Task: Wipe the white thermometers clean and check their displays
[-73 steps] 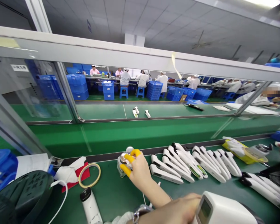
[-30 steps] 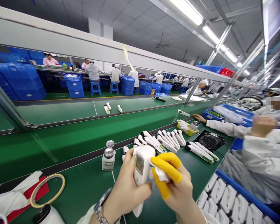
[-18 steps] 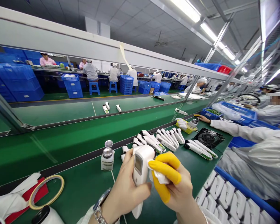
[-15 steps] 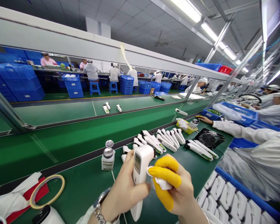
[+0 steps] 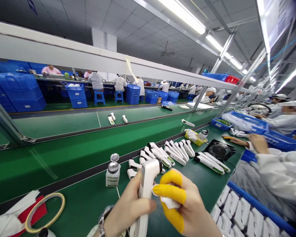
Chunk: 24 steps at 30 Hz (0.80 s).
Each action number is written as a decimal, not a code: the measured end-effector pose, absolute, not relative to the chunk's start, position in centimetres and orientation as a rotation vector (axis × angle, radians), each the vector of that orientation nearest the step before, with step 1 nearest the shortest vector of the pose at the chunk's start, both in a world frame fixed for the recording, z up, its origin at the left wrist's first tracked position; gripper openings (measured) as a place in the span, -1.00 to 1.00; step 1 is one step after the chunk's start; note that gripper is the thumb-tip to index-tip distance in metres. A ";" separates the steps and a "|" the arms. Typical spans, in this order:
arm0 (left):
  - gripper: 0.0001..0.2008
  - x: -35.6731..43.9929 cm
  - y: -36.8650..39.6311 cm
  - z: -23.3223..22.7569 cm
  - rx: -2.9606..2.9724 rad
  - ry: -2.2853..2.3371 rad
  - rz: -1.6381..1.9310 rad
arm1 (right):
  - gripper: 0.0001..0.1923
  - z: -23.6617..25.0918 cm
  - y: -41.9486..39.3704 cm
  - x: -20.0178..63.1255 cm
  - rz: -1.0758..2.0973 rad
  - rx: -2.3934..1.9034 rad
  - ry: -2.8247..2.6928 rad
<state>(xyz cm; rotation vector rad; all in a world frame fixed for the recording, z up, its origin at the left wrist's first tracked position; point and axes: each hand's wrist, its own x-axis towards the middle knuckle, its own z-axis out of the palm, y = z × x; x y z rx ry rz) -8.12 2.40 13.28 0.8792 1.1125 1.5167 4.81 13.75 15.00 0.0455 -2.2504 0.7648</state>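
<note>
Head camera shows a white handheld thermometer with a small screen, standing upright low in the middle above the green table, the left hand closed around its handle and the right hand, with yellow fingertip covers, pinching a white cloth against its side.

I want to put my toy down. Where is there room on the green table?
Bare green mat lies between the tape ring and the small bottle. Right of the bottle is crowded: rows of white devices, then a black fan.
</note>
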 end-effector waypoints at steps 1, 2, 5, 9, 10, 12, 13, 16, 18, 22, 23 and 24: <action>-0.35 -8.2 2.3 13.0 0.845 1.127 1.497 | -0.61 15.1 13.8 5.1 0.789 0.033 -2.247; -0.38 -8.2 2.2 12.7 0.819 1.153 1.473 | -0.63 15.1 13.9 5.3 0.813 0.010 -2.216; -0.43 -8.3 2.0 12.4 0.788 1.192 1.425 | -0.59 14.9 14.2 5.4 0.786 -0.054 -2.055; -0.45 -8.1 2.3 13.0 0.841 1.118 1.488 | -0.50 14.3 13.9 4.6 0.633 -0.124 -2.051; -0.44 -8.0 2.4 13.2 0.860 1.094 1.513 | -0.50 14.2 13.7 4.4 0.614 -0.129 -2.079; -0.45 -7.8 2.7 13.3 0.861 1.035 1.545 | -0.50 14.1 13.5 4.2 0.612 -0.103 -2.141; -0.46 -7.7 2.7 13.3 0.837 1.000 1.553 | -0.51 14.2 13.4 4.2 0.631 -0.073 -2.174; -0.47 -7.7 2.7 13.0 0.756 0.946 1.577 | -0.56 14.5 13.6 4.7 0.781 0.007 -2.265; -0.48 -8.0 2.5 12.6 0.748 0.975 1.542 | -0.62 14.6 13.9 5.1 0.891 0.023 -2.235; -0.51 -8.3 2.3 12.3 0.721 1.033 1.452 | -0.63 14.6 14.3 5.6 0.944 -0.001 -2.024; -0.51 -8.4 2.3 12.4 0.717 1.028 1.458 | -0.61 14.6 14.2 5.6 0.935 -0.007 -2.007; -0.52 -8.3 2.4 12.4 0.716 1.018 1.464 | -0.58 14.5 14.2 5.5 0.921 -0.011 -2.005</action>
